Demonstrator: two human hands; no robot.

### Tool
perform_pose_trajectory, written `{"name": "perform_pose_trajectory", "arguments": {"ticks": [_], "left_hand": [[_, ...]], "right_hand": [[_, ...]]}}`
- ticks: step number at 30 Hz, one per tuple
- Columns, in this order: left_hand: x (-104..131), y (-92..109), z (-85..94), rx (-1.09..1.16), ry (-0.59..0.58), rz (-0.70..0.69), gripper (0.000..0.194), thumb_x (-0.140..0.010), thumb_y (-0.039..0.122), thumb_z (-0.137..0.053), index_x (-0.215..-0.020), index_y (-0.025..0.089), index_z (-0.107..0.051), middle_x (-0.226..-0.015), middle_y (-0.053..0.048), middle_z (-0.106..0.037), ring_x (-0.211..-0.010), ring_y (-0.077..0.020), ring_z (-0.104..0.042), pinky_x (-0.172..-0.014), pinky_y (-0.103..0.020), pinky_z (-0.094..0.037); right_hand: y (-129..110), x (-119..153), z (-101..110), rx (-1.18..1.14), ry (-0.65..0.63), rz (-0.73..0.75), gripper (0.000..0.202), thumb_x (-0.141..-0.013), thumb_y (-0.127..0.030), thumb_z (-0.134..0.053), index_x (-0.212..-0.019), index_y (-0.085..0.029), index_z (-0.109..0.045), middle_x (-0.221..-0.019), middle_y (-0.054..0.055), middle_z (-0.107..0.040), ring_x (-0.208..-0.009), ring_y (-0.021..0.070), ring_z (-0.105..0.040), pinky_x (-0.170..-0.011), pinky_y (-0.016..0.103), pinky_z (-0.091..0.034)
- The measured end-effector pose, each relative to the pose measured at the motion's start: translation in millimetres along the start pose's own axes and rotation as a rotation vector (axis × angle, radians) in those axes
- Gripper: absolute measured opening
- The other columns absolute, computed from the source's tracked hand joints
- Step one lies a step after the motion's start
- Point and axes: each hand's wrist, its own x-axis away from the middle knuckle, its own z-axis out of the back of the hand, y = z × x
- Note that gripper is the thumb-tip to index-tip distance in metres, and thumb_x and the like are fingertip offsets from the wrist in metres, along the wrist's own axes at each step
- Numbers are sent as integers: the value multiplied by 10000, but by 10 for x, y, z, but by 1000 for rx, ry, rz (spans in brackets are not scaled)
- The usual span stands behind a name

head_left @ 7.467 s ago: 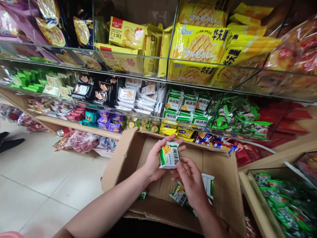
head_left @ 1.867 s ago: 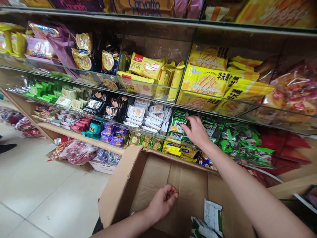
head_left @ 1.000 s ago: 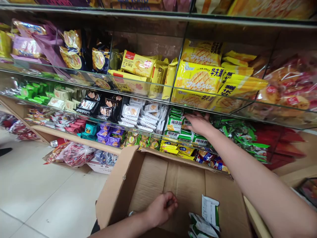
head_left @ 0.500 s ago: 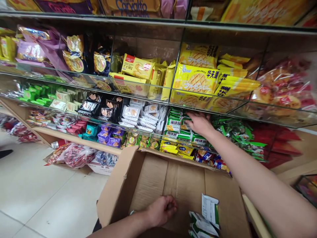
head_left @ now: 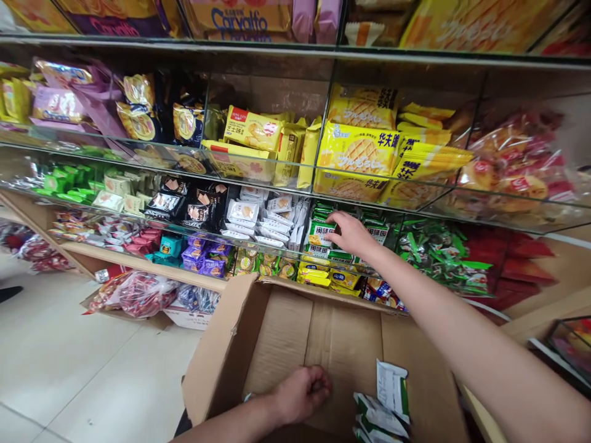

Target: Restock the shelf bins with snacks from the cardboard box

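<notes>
My right hand reaches into a shelf compartment of green-and-white packets, its thumb and fingers apart over the packets at the compartment's left side. Inside the open cardboard box my left hand rests with its fingers curled; what it holds, if anything, is hidden. To the right of that hand, several green-and-white packets lie in the box.
White packets fill the compartment to the left, and green wrapped sweets the one to the right. Above runs a shelf of yellow waffle packs behind glass. Bagged goods stand low at the left.
My right hand has moved left across the green-and-white packets, uncovering those on the right side of the compartment. My left hand has stayed in the box, fingers still curled.
</notes>
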Motion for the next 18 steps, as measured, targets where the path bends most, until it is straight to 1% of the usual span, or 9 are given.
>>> {"name": "perform_pose_trajectory", "arguments": {"ticks": [4,9,11,13,15,16,18], "left_hand": [[-7,0,6,6,-6,-10,164,-760,284,-472,-828,179,-578,-624,33,-440,-569,-100,-394,-494,-180,-309],[2,16,21,-46,-22,-13,161,-756,261,-470,-843,183,-581,-623,38,-440,-566,-94,-389,-490,-174,-300],[3,13,25,-84,-28,-16,176,-755,253,-457,-859,190,-584,-621,42,-440,-561,-89,-390,-480,-168,-291],[1,6,23,-101,-33,-11,186,-754,257,-454,-869,193,-585,-619,43,-444,-556,-87,-393,-475,-166,-287],[1,1,20,-101,-36,-5,189,-754,263,-454,-871,195,-586,-626,42,-455,-559,-87,-400,-480,-167,-293],[2,0,20,-101,-38,-7,188,-753,263,-455,-871,196,-586,-632,42,-462,-562,-87,-404,-483,-167,-297],[5,-1,23,-113,-43,-17,187,-750,258,-455,-871,201,-586,-643,40,-477,-568,-89,-412,-488,-168,-304]], "right_hand": [[-37,4,49,-46,15,-32,227,-690,-240,-613,-898,-169,-556,-884,55,-595,-753,179,-546,-680,290,-418],[-91,51,214,-108,65,-88,186,-689,-248,-606,-852,-185,-546,-826,22,-601,-676,150,-525,-615,262,-384],[-99,87,246,-166,38,-106,199,-686,-270,-607,-858,-196,-539,-812,7,-600,-644,138,-515,-587,251,-372],[-105,122,221,-204,-38,-122,205,-682,-277,-613,-857,-201,-539,-795,-4,-599,-622,129,-506,-575,244,-363],[-118,141,152,-201,-111,-143,191,-682,-267,-616,-846,-200,-543,-770,-8,-596,-616,126,-502,-577,241,-358],[-129,142,110,-185,-133,-150,181,-686,-261,-615,-841,-198,-546,-761,-8,-595,-622,128,-504,-582,241,-356],[-164,129,37,-123,-132,-154,167,-693,-252,-617,-833,-192,-549,-764,3,-595,-655,140,-513,-598,246,-353]]}}
